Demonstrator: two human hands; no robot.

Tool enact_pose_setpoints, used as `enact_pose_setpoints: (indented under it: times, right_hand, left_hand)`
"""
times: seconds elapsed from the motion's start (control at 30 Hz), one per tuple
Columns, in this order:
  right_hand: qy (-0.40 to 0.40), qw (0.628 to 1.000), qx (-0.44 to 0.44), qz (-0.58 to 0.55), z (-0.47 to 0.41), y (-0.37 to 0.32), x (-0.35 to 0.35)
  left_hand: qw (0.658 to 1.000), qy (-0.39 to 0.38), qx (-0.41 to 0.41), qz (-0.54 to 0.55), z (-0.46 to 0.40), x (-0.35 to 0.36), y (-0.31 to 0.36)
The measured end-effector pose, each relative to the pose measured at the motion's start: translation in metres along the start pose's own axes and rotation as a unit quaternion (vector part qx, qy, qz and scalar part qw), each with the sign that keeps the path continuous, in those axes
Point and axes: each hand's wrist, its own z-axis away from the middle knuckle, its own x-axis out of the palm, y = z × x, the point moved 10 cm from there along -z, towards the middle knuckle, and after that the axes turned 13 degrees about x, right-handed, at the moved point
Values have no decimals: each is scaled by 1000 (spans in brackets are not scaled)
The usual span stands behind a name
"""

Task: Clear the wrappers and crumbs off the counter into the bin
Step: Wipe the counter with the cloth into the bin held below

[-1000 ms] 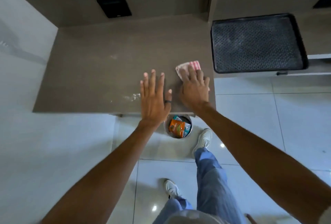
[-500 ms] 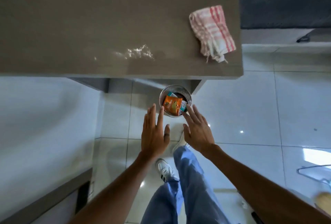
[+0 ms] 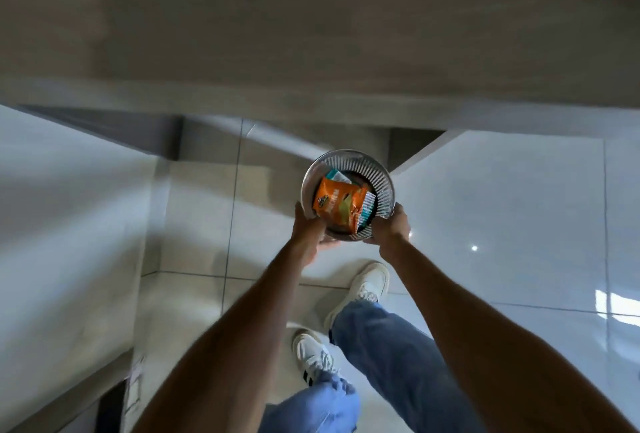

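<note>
Legs: 2 blue jeans legs (image 3: 381, 360) and white shoes (image 3: 367, 285) on the shiny floor (image 3: 502, 225)
Left hand (image 3: 306, 230): grips the bin's left side
Right hand (image 3: 391, 225): grips the bin's right side
Bin (image 3: 381, 178): round, silver, below the counter edge
Wrappers: orange wrapper (image 3: 337, 206) inside the bin
Counter (image 3: 311, 34): brown, blurry, up top

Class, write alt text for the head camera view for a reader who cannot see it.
Both hands, left hand and right hand, grip a round metal bin holding an orange wrapper, below the blurred brown counter edge.
</note>
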Motion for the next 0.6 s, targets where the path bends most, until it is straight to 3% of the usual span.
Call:
enact_pose_setpoints:
  times: [0.13, 0.27, 0.33, 0.4, 0.5, 0.57, 0.6]
  right_hand:
    - [-12, 994, -46, 95, 93, -12, -23]
    - [-29, 950, -166, 262, 253, -41, -35]
    - [-7, 895, -292, 338, 342, -65, -37]
    - [59, 802, -476, 357, 431, -97, -47]
    - [104, 653, -719, 213, 536, -146, -80]
    - [165, 617, -750, 171, 553, -191, -106]
    - [216, 625, -726, 186, 545, -217, -119]
  left_hand:
    - [999, 13, -4, 50, 83, -26, 39]
    - [993, 44, -50, 100, 183, -66, 81]
    - [989, 67, -71, 113, 227, -83, 104]
    - [988, 75, -63, 123, 260, -93, 130]
    - [985, 86, -55, 137, 290, -105, 161]
    - [985, 92, -52, 138, 300, -114, 178]
    - [985, 93, -48, 136, 303, -118, 185]
